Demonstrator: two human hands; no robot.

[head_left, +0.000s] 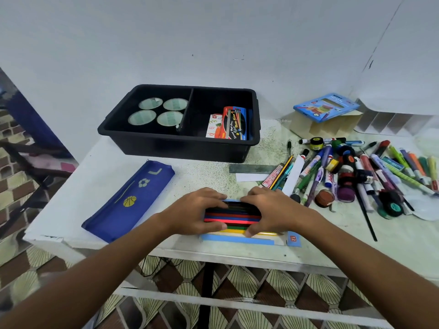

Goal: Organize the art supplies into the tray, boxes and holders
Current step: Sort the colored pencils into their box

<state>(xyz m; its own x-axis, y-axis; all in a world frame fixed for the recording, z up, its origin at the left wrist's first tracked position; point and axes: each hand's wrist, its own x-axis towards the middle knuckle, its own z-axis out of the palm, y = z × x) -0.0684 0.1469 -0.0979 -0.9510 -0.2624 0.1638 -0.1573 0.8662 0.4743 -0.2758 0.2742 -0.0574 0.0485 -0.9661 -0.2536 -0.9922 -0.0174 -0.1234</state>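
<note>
1. One head-worn, wide-angle view looks forward and down from above the worktop's (99,162) near edge.
2. The wall (213,32) lies ahead; both forearms reach in from below, close to the lens.

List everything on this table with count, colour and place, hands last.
tray: one, black, two compartments, back of table
tape rolls: four, pale green, left compartment
boxes: two or three, red and white, right compartment
pouch: one, blue, front left
pencils: one bundle, mixed colours, over a blue box at the front edge
blue box: one, open, under the pencils
ruler: one, grey, centre right
marker pile: too many to count, mixed, right
neon box: one, blue, on the holder
holder: one, cream, back right
left hand: grips pencils
right hand: grips pencils
</note>
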